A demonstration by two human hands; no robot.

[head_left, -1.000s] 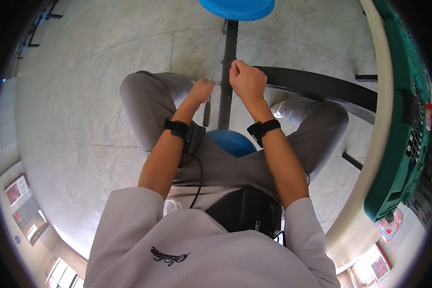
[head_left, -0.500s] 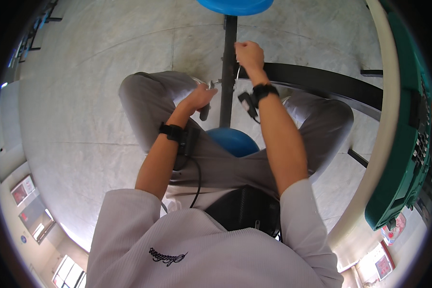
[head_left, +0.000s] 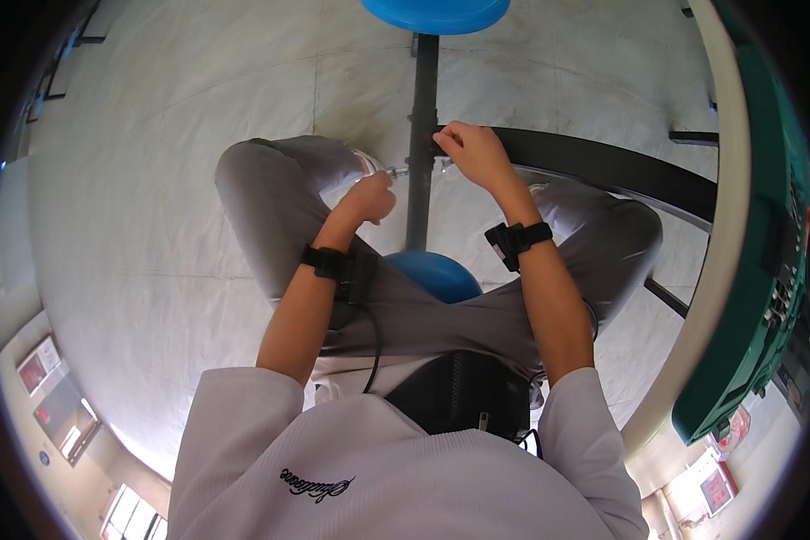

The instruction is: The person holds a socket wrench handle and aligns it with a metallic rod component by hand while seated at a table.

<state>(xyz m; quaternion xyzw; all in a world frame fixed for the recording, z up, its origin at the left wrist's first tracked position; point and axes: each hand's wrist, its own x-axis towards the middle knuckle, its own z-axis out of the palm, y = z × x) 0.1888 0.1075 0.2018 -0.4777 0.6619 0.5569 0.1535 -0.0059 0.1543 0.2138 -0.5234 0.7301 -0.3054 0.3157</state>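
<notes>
Hardware (head_left: 399, 171), small and silvery, juts from the left side of the dark post (head_left: 420, 198), just beyond our left hand (head_left: 367, 200). We keep that hand's fingers curled inward, but we cannot tell whether they grip anything, since the back of the hand hides the palm. To the right of the post we see a second silvery piece (head_left: 446, 165), just below our right hand (head_left: 479, 158). Its thumb and fingers bend close together near the post; we cannot tell whether they pinch something. A black beam (head_left: 603, 166) runs rightward from the post, between a far blue seat (head_left: 436, 13) and a near blue seat (head_left: 436, 275). At our right, a green case (head_left: 749, 306) lies on a pale table (head_left: 736, 180).
</notes>
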